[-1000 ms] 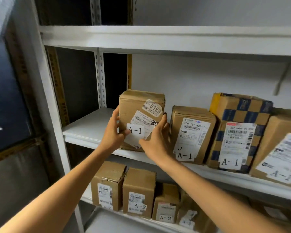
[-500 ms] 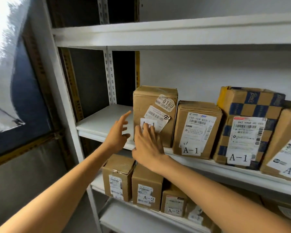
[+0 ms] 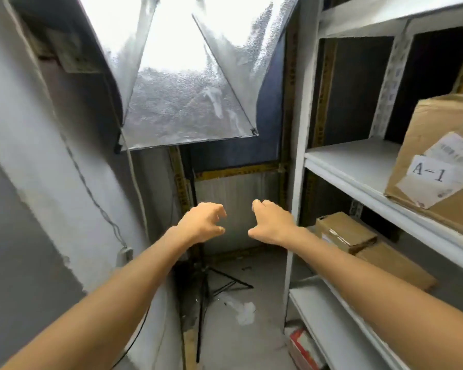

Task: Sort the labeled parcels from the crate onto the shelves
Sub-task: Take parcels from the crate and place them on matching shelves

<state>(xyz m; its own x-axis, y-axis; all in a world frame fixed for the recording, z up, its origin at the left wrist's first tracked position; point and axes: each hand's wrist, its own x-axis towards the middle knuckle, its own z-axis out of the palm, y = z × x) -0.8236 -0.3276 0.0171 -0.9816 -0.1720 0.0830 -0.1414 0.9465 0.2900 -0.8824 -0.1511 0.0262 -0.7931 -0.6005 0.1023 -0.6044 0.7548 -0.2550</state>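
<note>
Here, the left hand (image 3: pixel 201 222) and the right hand (image 3: pixel 272 222) are hovering side by side in open air, fingers loosely curled inward, each gripping nothing and touching nothing. To the right, the white shelving unit (image 3: pixel 297 161) is standing just beside the right forearm. Its middle shelf (image 3: pixel 353 158) is carrying a cardboard parcel (image 3: pixel 425 124) marked A-1, sitting at the far right and well apart from both hands. Two more cardboard boxes (image 3: pixel 344 231) are lying on the shelf below. Beyond the hands, a lit softbox (image 3: pixel 182 102) is hanging over its tripod stand (image 3: pixel 206 287).
</note>
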